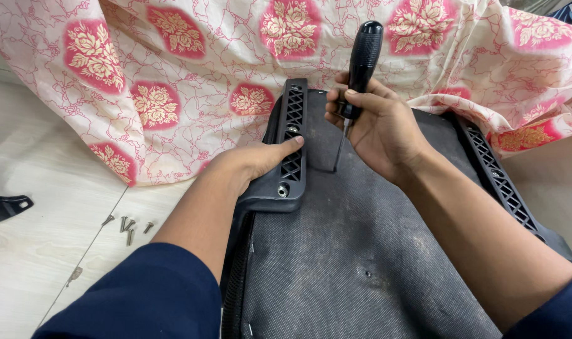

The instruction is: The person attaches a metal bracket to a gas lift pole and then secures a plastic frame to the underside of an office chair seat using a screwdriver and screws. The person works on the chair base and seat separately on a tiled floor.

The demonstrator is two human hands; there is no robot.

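My right hand (377, 129) was wrapped around a black ribbed-handle screwdriver (360, 66) at frame centre, thin shaft standing on the dusty grey felt chair underside (361, 251). My left hand (254, 162) pressed flat on the black latticed plastic bracket (291, 157). The tip could have skidded on the felt if tilted. Loose metal screws (129, 226) lay lower left on the pale floor.
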